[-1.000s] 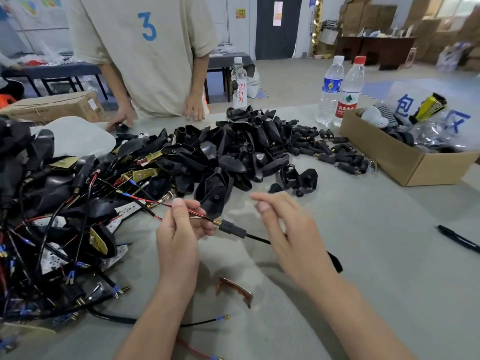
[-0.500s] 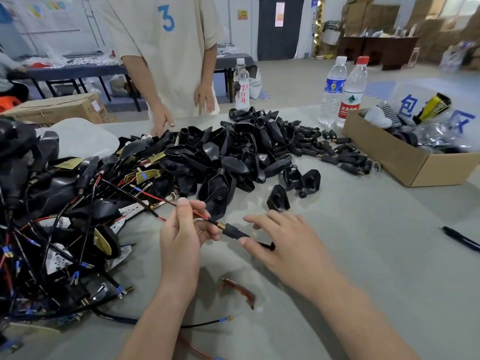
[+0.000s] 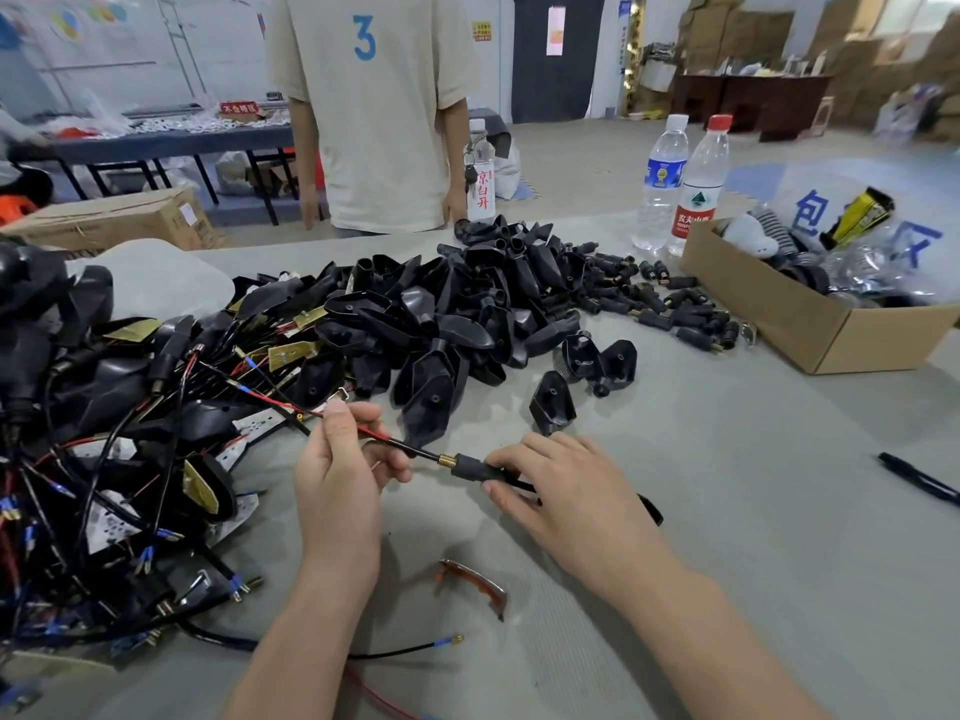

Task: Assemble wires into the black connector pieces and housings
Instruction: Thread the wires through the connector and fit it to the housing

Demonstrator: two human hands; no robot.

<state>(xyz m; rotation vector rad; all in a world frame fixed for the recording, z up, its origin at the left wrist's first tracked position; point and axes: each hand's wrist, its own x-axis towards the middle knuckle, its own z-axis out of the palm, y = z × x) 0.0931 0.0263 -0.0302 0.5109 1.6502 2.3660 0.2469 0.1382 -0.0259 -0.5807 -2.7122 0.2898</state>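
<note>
My left hand (image 3: 337, 475) pinches the thin red-and-black wire (image 3: 382, 438), and my right hand (image 3: 566, 493) grips the short black cylindrical connector piece (image 3: 470, 467) between them, just above the grey tabletop (image 3: 727, 511). If I push off-axis, I reckon the wire kinks or jams at the brass collar.

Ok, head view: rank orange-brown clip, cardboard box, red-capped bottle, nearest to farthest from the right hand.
1. orange-brown clip, close by the right hand, toward the wearer.
2. cardboard box, far right side.
3. red-capped bottle, behind the box's left corner.
</note>
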